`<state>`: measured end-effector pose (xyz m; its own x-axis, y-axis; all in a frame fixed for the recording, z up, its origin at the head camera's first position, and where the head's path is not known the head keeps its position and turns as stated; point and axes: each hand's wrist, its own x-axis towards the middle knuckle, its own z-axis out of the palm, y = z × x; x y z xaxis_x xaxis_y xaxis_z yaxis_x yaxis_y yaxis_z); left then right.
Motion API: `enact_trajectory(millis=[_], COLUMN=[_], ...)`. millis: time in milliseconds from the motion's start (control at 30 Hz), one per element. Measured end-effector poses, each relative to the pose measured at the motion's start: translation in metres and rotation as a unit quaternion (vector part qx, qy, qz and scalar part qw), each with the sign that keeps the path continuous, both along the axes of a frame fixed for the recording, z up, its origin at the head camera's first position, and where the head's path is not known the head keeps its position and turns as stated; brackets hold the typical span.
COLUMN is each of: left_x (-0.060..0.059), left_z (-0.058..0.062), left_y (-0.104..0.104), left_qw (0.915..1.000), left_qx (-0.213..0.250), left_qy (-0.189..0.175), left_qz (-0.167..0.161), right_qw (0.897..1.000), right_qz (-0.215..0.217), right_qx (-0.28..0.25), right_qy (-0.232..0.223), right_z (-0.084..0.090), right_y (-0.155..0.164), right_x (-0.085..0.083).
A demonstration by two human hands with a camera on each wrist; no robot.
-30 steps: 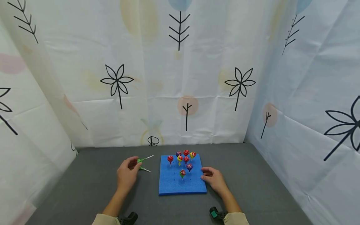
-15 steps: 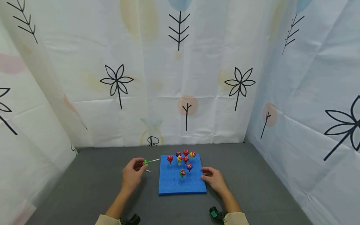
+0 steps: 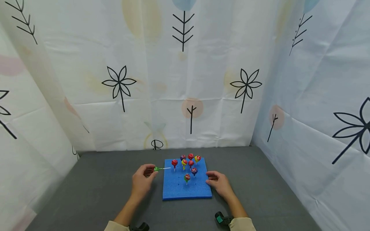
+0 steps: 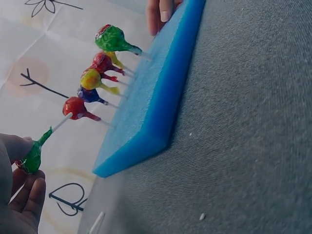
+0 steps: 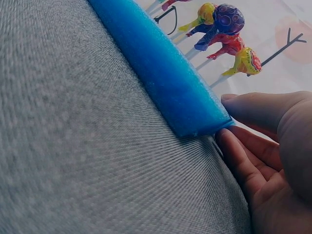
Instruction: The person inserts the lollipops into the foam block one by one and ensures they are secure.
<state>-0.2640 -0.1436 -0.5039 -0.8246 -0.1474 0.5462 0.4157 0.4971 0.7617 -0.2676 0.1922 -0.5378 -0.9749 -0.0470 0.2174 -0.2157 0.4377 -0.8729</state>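
My left hand (image 3: 142,180) pinches a green-wrapped lollipop (image 3: 156,169) by its head, between thumb and fingers. Its bare white stick points right, over the left edge of a blue foam board (image 3: 174,192). In the left wrist view the same lollipop (image 4: 33,157) is tilted, stick upward, in front of the red one. Several wrapped lollipops stand stick-down in the board, among them a red one (image 3: 174,162) at left and a red-and-green one (image 3: 187,177) nearest me. My right hand (image 3: 221,184) holds the board's right edge, thumb (image 5: 253,109) at the top, fingers along the side.
A white stick (image 4: 97,223) lies on the grey tabletop (image 3: 95,189) near my left hand. Small dark holes show in the board's surface. Printed white curtains (image 3: 162,128) enclose the table at the back and sides.
My left hand has carried the green lollipop rightward from the table to the board's left edge, and its stick has swung from slanting upward to nearly level. My right hand stays at the board.
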Motion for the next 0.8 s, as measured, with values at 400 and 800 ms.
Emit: enact_trajectory(millis=[400, 800], left_x=[0.0, 0.002], left_z=[-0.013, -0.017], left_y=[0.016, 0.027], left_qw=[0.9999, 0.9998], left_qx=[0.012, 0.013], left_qy=[0.001, 0.01], left_qz=[-0.011, -0.012], right_qw=[1.0, 1.0], right_qz=[-0.002, -0.001], right_qx=[-0.001, -0.001], right_qy=[-0.009, -0.011], right_z=[0.002, 0.002], right_y=[-0.001, -0.001], right_x=[0.0, 0.0])
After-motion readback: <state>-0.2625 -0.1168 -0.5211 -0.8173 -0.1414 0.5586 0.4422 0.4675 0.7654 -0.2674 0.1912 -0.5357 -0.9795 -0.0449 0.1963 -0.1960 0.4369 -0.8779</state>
